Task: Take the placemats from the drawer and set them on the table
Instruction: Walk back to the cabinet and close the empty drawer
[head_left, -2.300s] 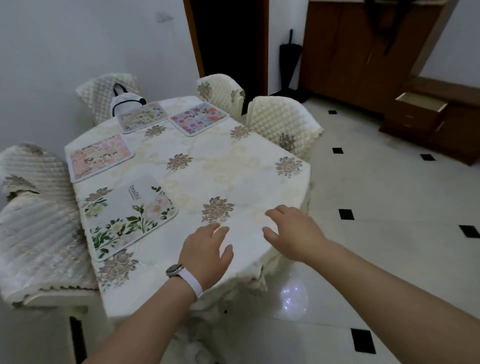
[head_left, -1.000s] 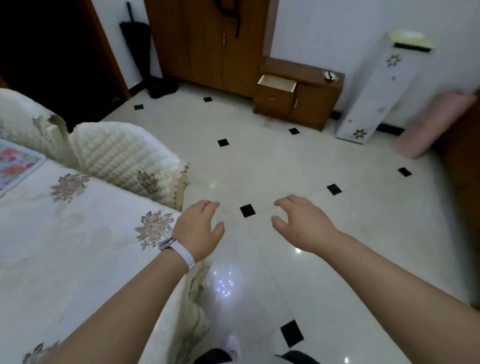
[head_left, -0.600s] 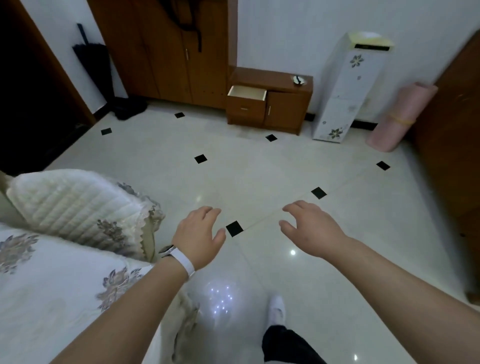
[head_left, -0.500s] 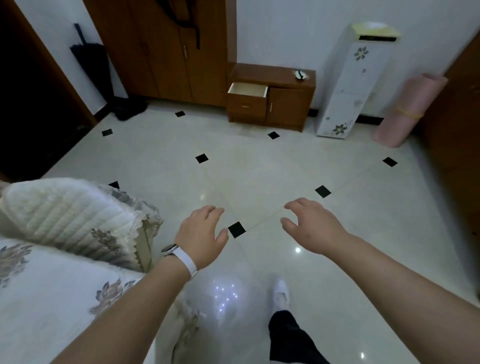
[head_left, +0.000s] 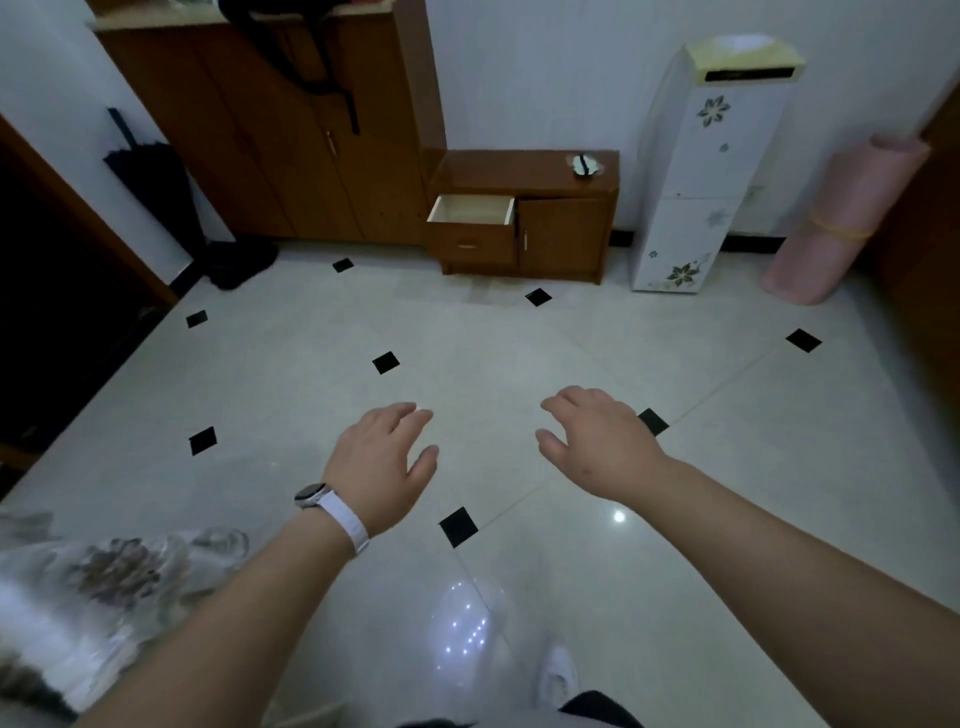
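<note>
View has swung from table to open drawer (head_left: 471, 209). Left hand (head_left: 382, 465), right hand (head_left: 597, 441): fingers spread, empty. Approach squarely.

A home interior: glossy pale tiled floor (head_left: 519, 364) with black diamond insets, tall wooden cabinet (head_left: 291, 145), low wooden cupboard with an open drawer (head_left: 471, 210), folded umbrella (head_left: 156, 176) leaning against the wall, and a rolled pink mat (head_left: 841, 223).
</note>
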